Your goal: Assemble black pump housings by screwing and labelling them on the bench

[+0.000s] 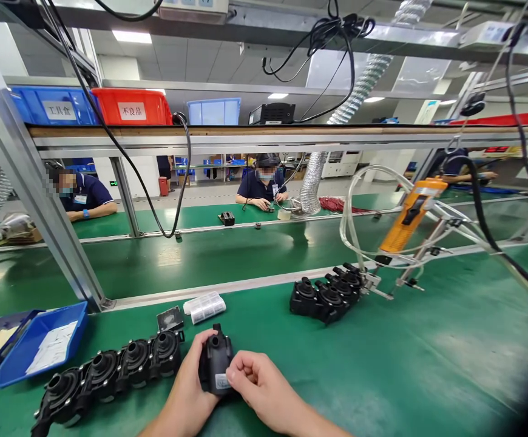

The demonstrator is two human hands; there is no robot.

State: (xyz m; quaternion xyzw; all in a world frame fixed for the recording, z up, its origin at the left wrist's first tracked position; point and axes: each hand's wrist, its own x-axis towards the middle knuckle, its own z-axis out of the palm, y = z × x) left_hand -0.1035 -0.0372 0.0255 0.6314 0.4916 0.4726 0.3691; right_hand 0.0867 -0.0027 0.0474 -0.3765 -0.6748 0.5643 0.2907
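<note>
In my left hand (192,388) is a black pump (219,357), gripped around its left side with the thumb near the top. A small white label (221,381) lies on the pump's lower face. My right hand (266,388) has its fingers curled, and the thumb and index finger pinch at the label's right end. To the left, several similar black pumps (102,366) stand in a slanting row. Just beyond my left hand lie a roll of white labels (206,307) and a small dark square block (170,319).
More black pumps (328,294) stand right of centre, beside an orange electric screwdriver (412,215) on a metal arm with hoses. A blue tray (79,331) with white slips sits at left. Metal posts (40,164) and a shelf (246,138) frame the bench. Co-workers sit opposite.
</note>
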